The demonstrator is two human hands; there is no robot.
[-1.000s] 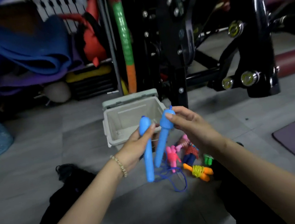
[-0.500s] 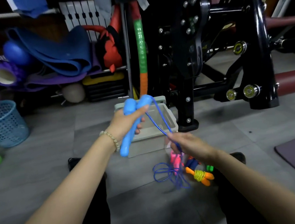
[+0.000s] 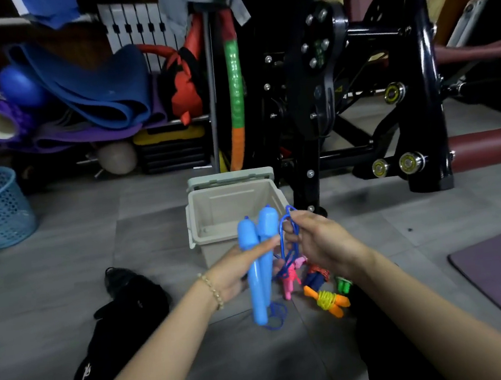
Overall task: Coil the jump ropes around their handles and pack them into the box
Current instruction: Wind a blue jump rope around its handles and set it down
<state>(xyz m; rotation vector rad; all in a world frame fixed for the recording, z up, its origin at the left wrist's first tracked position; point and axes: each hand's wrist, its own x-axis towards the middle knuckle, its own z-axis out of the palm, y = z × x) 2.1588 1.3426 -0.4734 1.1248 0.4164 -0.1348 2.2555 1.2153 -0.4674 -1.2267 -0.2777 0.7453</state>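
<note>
1. The left hand (image 3: 237,274) grips both blue handles (image 3: 262,251) together. They have dropped from above the box (image 3: 229,206) to just in front of its near wall.
2. The right hand (image 3: 323,241) has come up from near the floor (image 3: 154,232) and pinches gathered loops of blue rope (image 3: 288,232) beside the handles.
3. Some slack still hangs below, so wrapping likely starts next.

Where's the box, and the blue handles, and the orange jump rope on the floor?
box (image 3: 229,204): head view, bare inner back wall.
blue handles (image 3: 258,298): head view, lower shaft of the left one.
orange jump rope (image 3: 326,300): head view, yellow cord wound round its middle.
</note>
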